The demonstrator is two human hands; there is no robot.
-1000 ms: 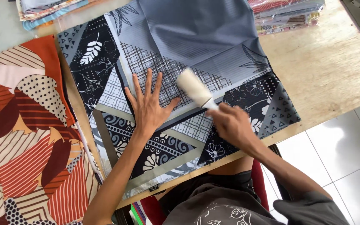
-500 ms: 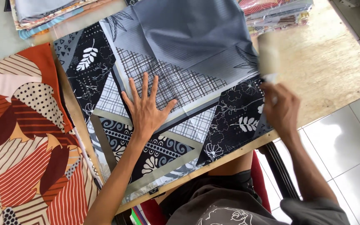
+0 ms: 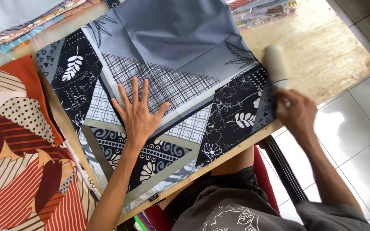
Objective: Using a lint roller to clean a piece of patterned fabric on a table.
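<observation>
A grey, black and white patterned cloth (image 3: 180, 55) lies spread flat on a wooden table (image 3: 322, 47). My left hand (image 3: 138, 114) presses flat on the middle of the cloth, fingers spread. My right hand (image 3: 296, 112) grips the handle of a white lint roller (image 3: 276, 64). The roller head rests at the cloth's right edge, partly over the bare wood.
An orange, red and cream patterned cloth (image 3: 18, 162) covers the table's left side. Stacks of folded fabric sit at the far left (image 3: 26, 19) and far right (image 3: 262, 10). The table edge runs diagonally near my body, with white tiled floor (image 3: 356, 132) to the right.
My right hand has carried the lint roller from the middle of the cloth out to its right edge. My left hand stays flat in the same place.
</observation>
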